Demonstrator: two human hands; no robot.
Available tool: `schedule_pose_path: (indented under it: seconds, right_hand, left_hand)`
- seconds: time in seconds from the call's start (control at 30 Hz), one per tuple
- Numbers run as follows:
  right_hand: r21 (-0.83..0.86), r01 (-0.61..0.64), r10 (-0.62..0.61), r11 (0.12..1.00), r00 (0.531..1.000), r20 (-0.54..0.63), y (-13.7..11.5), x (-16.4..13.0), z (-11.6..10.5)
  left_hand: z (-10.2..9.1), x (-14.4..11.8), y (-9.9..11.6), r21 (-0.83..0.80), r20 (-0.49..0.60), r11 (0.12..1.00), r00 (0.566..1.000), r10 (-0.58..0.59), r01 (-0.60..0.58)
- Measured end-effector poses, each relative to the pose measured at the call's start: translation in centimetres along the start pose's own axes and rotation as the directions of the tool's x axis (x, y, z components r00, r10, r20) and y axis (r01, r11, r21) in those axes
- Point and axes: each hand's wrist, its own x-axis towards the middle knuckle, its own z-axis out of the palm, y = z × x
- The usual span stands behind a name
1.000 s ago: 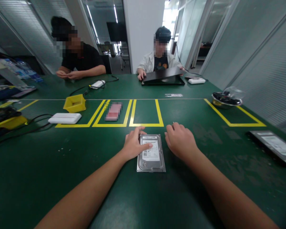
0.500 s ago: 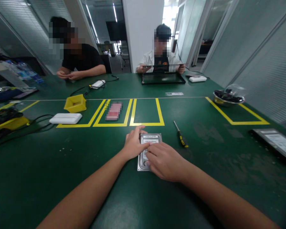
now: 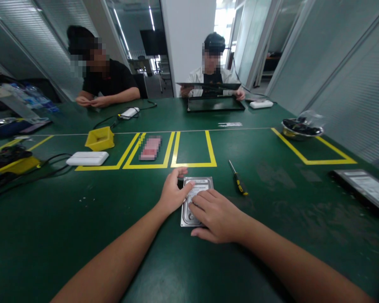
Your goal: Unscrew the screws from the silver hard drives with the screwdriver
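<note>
The hard drive [image 3: 198, 188] lies flat on the green table [image 3: 66, 235], in front of the person, between both hands. Beyond its far edge there is only a narrow strip of table before the yellow tape frame [image 3: 193, 165]. On the near side and to the left, the free surface is much wider. To the right, the room is limited by a screwdriver [image 3: 239, 184], which lies slanting, with its tip away from the person; a second drive [image 3: 363, 185] is well apart.

The long axis of the hard drive runs straight away from the person, and its label looks upward.

The left hand [image 3: 173, 189] is spread wide: its thumb reaches over the left edge of the drive. The right hand [image 3: 216, 214] covers the near right part, palm down, thumb apart from the bent fingers; whether it grips something, I cannot tell.
</note>
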Motion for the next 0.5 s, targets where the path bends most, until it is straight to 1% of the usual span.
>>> schedule_pose_path:
  seconds: [0.13,0.2,0.27,0.33,0.4,0.43,0.5]
  right_hand:
    - [-0.016,0.008,-0.008,1.000,1.000,0.000,0.3,0.1,0.0]
    - [-0.022,0.011,-0.011,1.000,1.000,0.005,0.3,0.1,0.0]
    - [-0.025,0.014,-0.013,1.000,1.000,0.007,0.2,0.0,0.0]
    - [-0.027,0.014,-0.014,1.000,1.000,0.008,0.1,0.0,-0.1]
    - [-0.023,0.012,-0.012,1.000,1.000,0.011,0.1,0.0,-0.1]
    - [-0.019,0.010,-0.010,1.000,1.000,0.012,0.1,0.0,0.0]
    - [-0.014,0.007,-0.007,1.000,1.000,0.012,0.1,0.0,0.0]
  left_hand:
    - [-0.6,-0.5,0.7,0.039,-0.100,0.999,0.995,-0.012,0.016]
    - [-1.3,-0.6,1.1,0.078,-0.112,0.997,0.994,0.012,-0.003]
    - [-2.4,-0.4,1.6,0.132,-0.098,0.991,0.994,0.046,-0.033]
    - [-4.1,-0.1,2.2,0.192,-0.082,0.979,0.992,0.091,-0.074]
    - [-6.4,0.2,2.5,0.255,-0.117,0.963,0.986,0.118,-0.085]
    - [-7.6,0.3,2.5,0.291,-0.124,0.954,0.987,0.105,-0.065]
    - [-10.3,0.1,2.1,0.378,-0.199,0.926,0.978,0.057,0.023]
